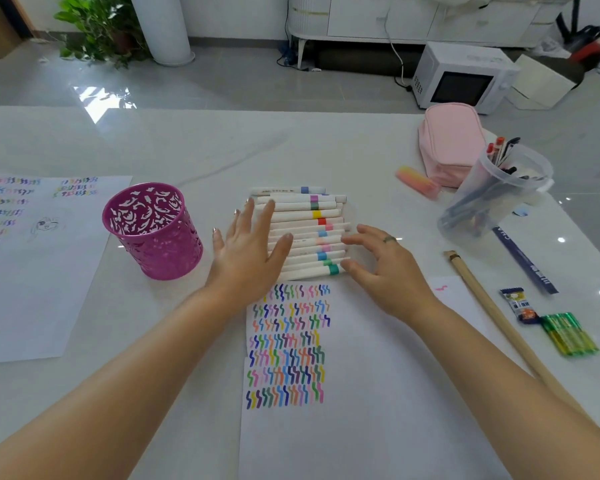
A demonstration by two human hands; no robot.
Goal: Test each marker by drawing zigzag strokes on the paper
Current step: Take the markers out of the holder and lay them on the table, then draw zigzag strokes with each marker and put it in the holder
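- White-barrelled markers [305,230], each with a coloured band, lie side by side in a stack on the worktop [222,150], just beyond the top edge of the paper [361,393]. Any print on the barrels is too small to read.
- The left hand [250,247] is spread flat, with straight fingers resting on the left ends of the markers.
- The right hand [385,268] has loosely curved fingers whose tips touch the right ends. It grips nothing, and a ring sits on one finger.
- The paper carries seven rows of many-coloured zigzag strokes.
- A magenta cut-out pen holder [153,233] stands upright left of the markers.
- A second sheet [42,289] further left shows more coloured strokes and a faint sketch.
- To the right lie a wooden stick [499,317], a dark blue ruler [523,261] with blurred white print, a snack wrapper [520,306] with unreadable lettering, and a green pack [568,334].
- A clear tub [492,195] of pens stands beside a pink pouch [451,140].
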